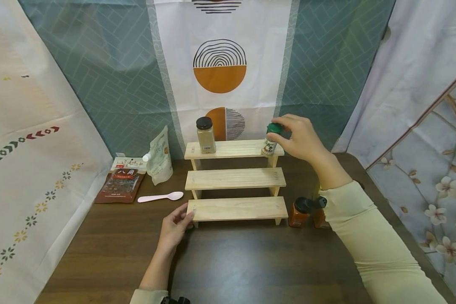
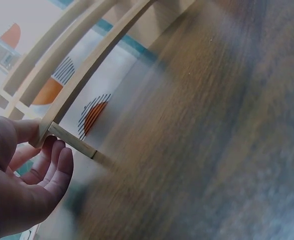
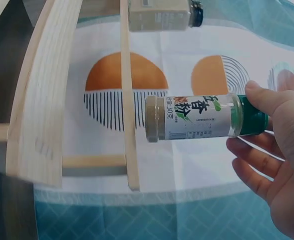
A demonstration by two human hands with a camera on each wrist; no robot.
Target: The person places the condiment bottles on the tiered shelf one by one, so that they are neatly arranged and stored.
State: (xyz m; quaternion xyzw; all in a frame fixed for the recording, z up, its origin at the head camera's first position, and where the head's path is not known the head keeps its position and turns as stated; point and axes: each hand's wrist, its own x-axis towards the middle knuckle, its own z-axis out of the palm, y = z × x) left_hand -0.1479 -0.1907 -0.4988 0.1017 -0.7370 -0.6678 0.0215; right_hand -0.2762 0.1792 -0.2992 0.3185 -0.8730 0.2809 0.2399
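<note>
Green-capped jar [image 3: 201, 118] at right end of far tier [image 1: 237, 149] on wooden rack [image 1: 235, 179], contact unclear; right hand [image 1: 299, 137] pinches cap [image 3: 252, 115] between thumb and fingers, likely leaving base free. Left hand [image 1: 175, 228] pinches near tier's [image 1: 238, 209] left end, probably steadying rack.

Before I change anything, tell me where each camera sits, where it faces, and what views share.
Head: on the head, facing forward and down at the wooden rack; left fingers, right fingers and both sleeves show.
Left wrist: worn there, facing the rack's end and tabletop; left fingers show.
Right wrist: worn there, facing the green-capped jar; right fingers hold it.
Head and right wrist share that jar.
</note>
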